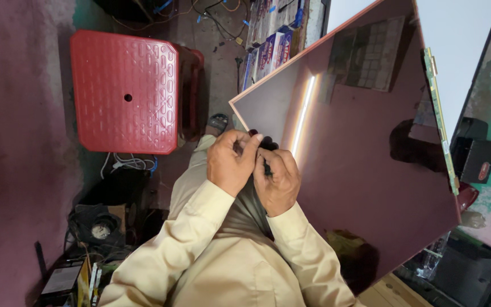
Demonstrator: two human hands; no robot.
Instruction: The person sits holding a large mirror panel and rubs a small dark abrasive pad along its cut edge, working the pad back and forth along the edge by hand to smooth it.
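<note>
Both hands pinch the near edge of a large glossy panel [359, 153]: left hand [231, 162] curled closed, right hand [279, 179] gripping beside it, likely steadying the tilted sheet.

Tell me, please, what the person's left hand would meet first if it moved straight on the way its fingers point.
Probably the right hand: the left hand curls its fingers toward it, and they already touch over the edge of the glossy dark panel.
</note>
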